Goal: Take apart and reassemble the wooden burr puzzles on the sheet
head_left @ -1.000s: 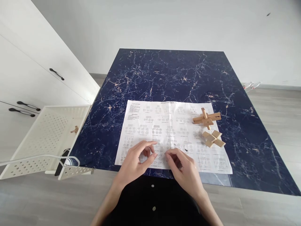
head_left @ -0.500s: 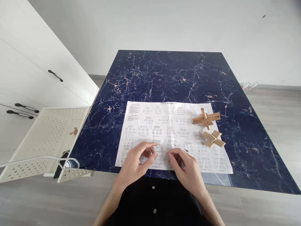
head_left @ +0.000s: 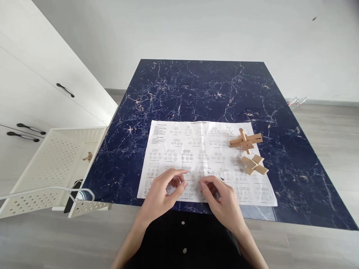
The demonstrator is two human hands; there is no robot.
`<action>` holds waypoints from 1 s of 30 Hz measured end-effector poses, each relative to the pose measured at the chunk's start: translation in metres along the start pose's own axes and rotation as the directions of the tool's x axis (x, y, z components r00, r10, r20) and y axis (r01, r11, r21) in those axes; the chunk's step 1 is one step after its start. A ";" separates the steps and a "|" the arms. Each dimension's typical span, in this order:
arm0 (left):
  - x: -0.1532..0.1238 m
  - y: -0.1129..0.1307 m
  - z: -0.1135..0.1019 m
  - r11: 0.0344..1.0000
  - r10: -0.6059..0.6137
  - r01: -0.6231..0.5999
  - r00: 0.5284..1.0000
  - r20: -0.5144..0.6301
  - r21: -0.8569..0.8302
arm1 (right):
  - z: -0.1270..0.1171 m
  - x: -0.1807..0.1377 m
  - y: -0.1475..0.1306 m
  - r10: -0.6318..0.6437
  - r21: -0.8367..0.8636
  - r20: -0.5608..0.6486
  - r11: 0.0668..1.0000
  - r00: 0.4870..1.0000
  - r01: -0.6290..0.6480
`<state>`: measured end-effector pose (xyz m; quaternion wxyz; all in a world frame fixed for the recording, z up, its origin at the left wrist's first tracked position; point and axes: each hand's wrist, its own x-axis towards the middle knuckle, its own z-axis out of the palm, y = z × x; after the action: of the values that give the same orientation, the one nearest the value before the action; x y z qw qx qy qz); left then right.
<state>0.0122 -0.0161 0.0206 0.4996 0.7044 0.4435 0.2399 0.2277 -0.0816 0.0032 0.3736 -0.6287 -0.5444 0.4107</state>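
Observation:
A white instruction sheet point(head_left: 193, 164) printed with small diagrams lies on the table. My left hand point(head_left: 165, 190) rests over its lower edge, with its loosely curved fingers and thumb apart and nothing between them. Opposite it, across a small gap, my right hand point(head_left: 221, 194) is also over the lower edge, relaxed and half curled, holding nothing. On the right part of the sheet are two wooden interlocking puzzles. The farther puzzle point(head_left: 245, 142) is browner, with crossed flat bars and a round rod. The nearer puzzle point(head_left: 254, 164) is a paler star shape.
The dark blue marble-patterned table point(head_left: 190, 89) extends toward the wall. At its left side stands a cream perforated cart point(head_left: 56, 164) with a small wooden piece point(head_left: 88, 157) inside. White cabinets point(head_left: 42, 74) with black handles are beyond the cart.

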 end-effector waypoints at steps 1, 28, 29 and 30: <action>0.000 0.000 0.000 1.000 -0.002 0.002 1.000 0.001 0.000 | 0.000 0.000 0.000 0.001 0.003 0.001 1.000 1.000 -0.001; 0.000 -0.004 0.001 1.000 -0.021 0.021 1.000 0.006 -0.012 | 0.000 0.000 0.001 -0.034 0.019 -0.009 0.999 0.999 0.034; 0.000 -0.004 0.001 1.000 -0.018 0.018 1.000 0.005 -0.010 | 0.000 0.000 0.001 -0.034 0.020 -0.009 0.999 0.999 0.034; 0.000 -0.004 0.001 1.000 -0.015 0.015 1.000 0.005 -0.009 | 0.000 0.000 0.001 -0.034 0.019 -0.009 0.999 0.999 0.034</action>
<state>0.0113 -0.0160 0.0163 0.5056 0.6994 0.4465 0.2363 0.2277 -0.0817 0.0021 0.3888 -0.6175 -0.5496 0.4068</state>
